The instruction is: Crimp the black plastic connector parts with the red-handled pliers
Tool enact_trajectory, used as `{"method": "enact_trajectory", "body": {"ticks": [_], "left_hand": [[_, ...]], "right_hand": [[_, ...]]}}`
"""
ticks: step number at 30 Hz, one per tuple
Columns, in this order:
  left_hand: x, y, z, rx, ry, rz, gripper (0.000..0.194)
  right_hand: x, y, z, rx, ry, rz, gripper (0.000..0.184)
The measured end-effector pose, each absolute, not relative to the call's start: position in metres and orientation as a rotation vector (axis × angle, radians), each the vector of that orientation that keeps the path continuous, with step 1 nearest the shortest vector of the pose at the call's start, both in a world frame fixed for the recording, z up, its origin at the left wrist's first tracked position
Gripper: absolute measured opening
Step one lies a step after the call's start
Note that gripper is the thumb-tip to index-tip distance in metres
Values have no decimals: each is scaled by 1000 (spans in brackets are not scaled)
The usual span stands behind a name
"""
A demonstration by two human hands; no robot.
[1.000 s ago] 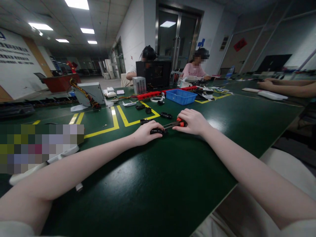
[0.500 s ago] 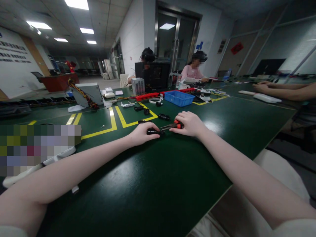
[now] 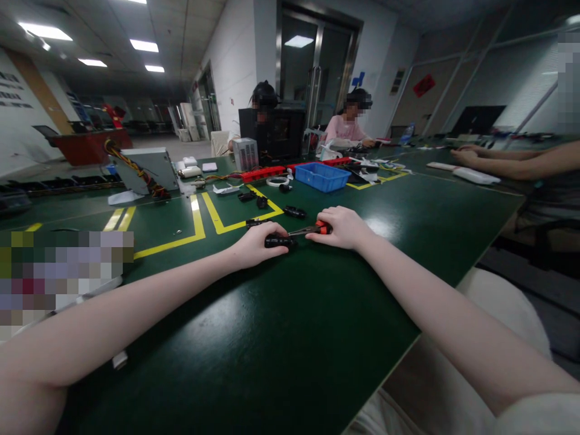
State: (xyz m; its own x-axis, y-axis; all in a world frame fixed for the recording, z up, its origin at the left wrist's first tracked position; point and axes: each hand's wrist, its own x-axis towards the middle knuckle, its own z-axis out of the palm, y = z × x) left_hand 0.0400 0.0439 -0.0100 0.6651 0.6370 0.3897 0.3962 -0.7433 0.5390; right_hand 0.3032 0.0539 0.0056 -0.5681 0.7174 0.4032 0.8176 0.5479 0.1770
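My left hand (image 3: pixel 254 244) is closed around a black cylindrical part (image 3: pixel 277 241), held low over the green table (image 3: pixel 290 338). My right hand (image 3: pixel 348 228) grips needle-nose pliers (image 3: pixel 323 227) by their red and black handles. The narrow jaws point left, to the near end of the black part; whether they clamp anything there is too small to make out. Just beyond the hands lies another black cylindrical piece (image 3: pixel 294 212). A thin black item (image 3: pixel 257 223) is partly hidden behind my left hand.
A blue bin (image 3: pixel 322 177) stands past the hands, near red power strips (image 3: pixel 265 174). Small black parts (image 3: pixel 261 202) lie inside yellow tape marks. A metal power supply (image 3: pixel 147 170) with cables stands at left. Two people sit opposite; another person's hands (image 3: pixel 466 154) rest at far right.
The whole scene has shifted slightly left as my view turned a little to the right. Both hands keep their holds on the black part and the pliers, nearly unchanged.
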Motion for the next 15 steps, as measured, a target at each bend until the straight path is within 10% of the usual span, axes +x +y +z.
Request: {"method": "enact_trajectory", "body": {"ticks": [15], "left_hand": [[40, 39, -9, 2512, 795, 809, 31]], "right_hand": [[303, 55, 7, -1146, -2512, -525, 50]]}}
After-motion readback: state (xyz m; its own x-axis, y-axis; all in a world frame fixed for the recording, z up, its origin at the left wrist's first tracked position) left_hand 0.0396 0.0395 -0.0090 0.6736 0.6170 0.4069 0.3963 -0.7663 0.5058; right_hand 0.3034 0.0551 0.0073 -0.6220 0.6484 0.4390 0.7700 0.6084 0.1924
